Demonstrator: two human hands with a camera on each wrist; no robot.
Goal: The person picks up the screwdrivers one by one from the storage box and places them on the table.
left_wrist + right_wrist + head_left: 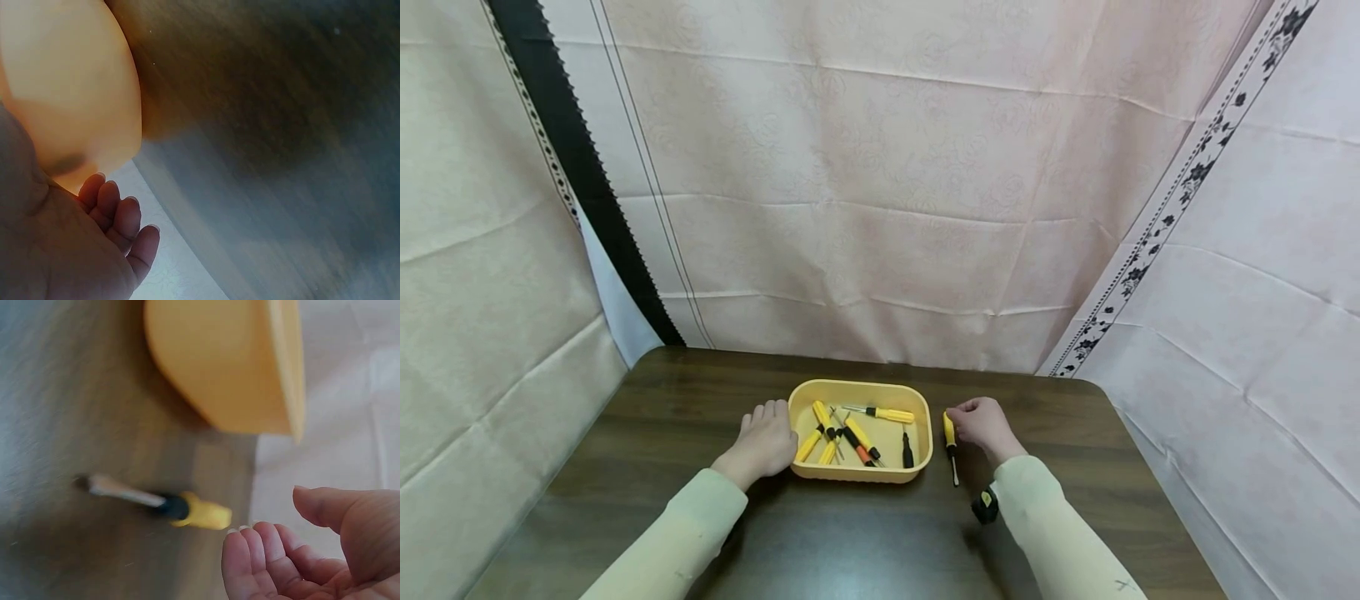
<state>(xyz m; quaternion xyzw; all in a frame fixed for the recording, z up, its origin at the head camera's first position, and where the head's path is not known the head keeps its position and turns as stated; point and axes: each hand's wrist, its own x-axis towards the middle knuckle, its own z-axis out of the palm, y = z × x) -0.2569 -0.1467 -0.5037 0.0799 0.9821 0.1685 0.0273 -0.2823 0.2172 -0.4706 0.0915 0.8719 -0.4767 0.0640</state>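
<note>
A yellow plastic bin stands on the table and holds several small screwdrivers. Most have yellow-and-black handles, like the one at the back right; a black one leans at the right. My left hand rests against the bin's left side, its fingers loosely bent in the left wrist view; its thumb is hidden there. Right of the bin is a yellow-handled screwdriver, shaft pointing toward me. My right hand is beside its handle, with thumb and fingers apart in the right wrist view, where the screwdriver looks blurred.
The dark wooden table has rounded far corners. A pale cloth hangs behind it, with more cloth at both sides. A small black object sits at my right wrist by the sleeve cuff.
</note>
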